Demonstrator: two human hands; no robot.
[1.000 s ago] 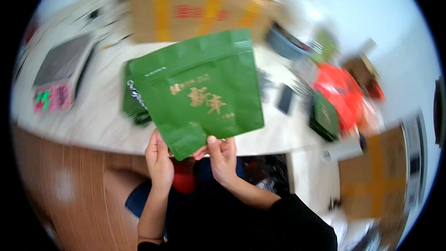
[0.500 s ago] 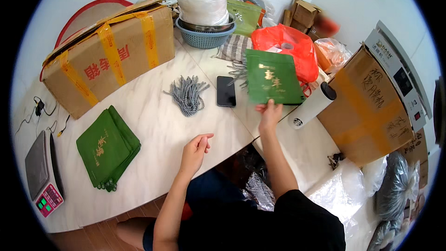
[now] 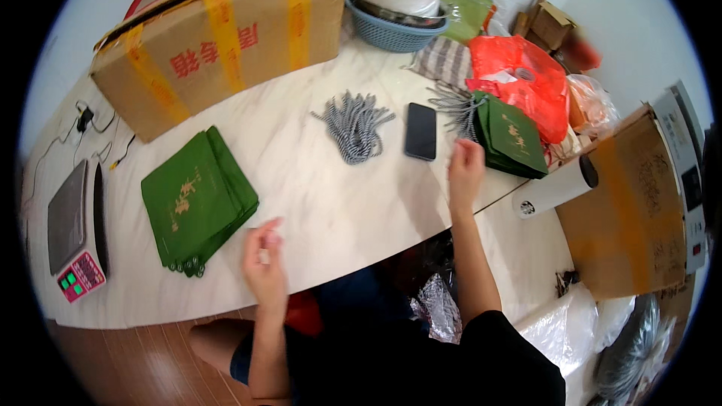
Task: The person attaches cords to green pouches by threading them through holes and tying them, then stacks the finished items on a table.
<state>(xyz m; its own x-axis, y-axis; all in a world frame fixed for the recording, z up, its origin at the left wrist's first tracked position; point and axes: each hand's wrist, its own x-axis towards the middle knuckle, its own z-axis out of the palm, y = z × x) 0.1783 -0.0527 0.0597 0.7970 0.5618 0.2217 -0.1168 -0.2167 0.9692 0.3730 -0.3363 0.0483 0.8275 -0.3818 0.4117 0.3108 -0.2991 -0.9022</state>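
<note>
My left hand (image 3: 265, 262) hovers beside the left stack of green drawstring-style pouches (image 3: 197, 194) with gold printing. Its fingers are loosely bent and apart, with nothing in them. My right hand (image 3: 466, 173) is raised over the table, just left of a second stack of green pouches (image 3: 515, 134). It holds nothing that I can see, and its fingers point up, slightly blurred. Between the hands lie a bundle of black-and-white twisted cords (image 3: 353, 131) and a black phone (image 3: 420, 131). More striped cords (image 3: 457, 111) touch the right stack's left side.
A large taped carton (image 3: 226, 45) stands at the back left, with a scale (image 3: 71, 218) at the left edge. Beyond the phone are a blue basket (image 3: 395, 34) and a red plastic bag (image 3: 519, 79). A white tumbler (image 3: 553, 188) lies tilted before another carton (image 3: 624, 210).
My right hand has let go of the green pouch, now on the right stack, and drawn away to its left. My left hand has moved left toward the other stack. The view has shifted left.
</note>
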